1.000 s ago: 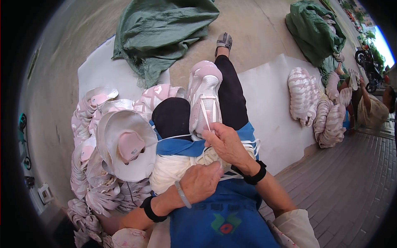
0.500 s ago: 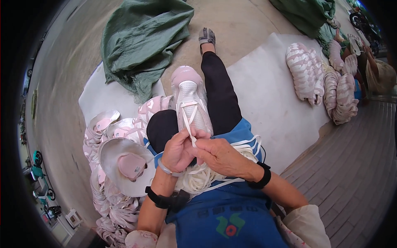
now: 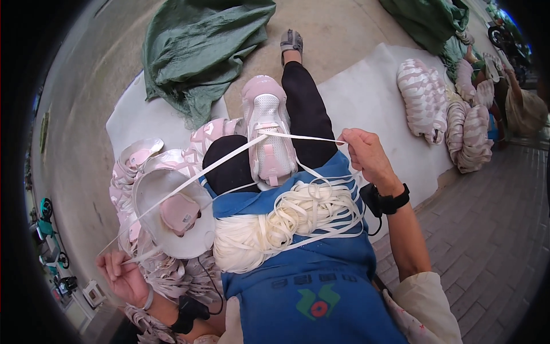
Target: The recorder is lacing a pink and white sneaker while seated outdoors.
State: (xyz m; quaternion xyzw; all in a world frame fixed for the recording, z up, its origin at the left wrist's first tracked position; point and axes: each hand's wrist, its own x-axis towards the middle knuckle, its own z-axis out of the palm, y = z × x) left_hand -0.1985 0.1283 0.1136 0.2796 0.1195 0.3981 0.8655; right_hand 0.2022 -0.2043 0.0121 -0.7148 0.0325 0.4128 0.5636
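Here both the left hand (image 3: 123, 275) and right hand (image 3: 366, 152) pinch lace (image 3: 229, 156) ends, fingertips hidden.

Matt flat woven lace (image 3: 229, 161), mesh shoe (image 3: 270, 135)

A grey concrete floor (image 3: 344, 23) carries a white sheet (image 3: 372, 97) beyond the right hand (image 3: 366, 152), a crumpled green tarpaulin (image 3: 200, 51) ahead, and stacked pink-and-white shoe uppers (image 3: 424, 97) right of that hand.
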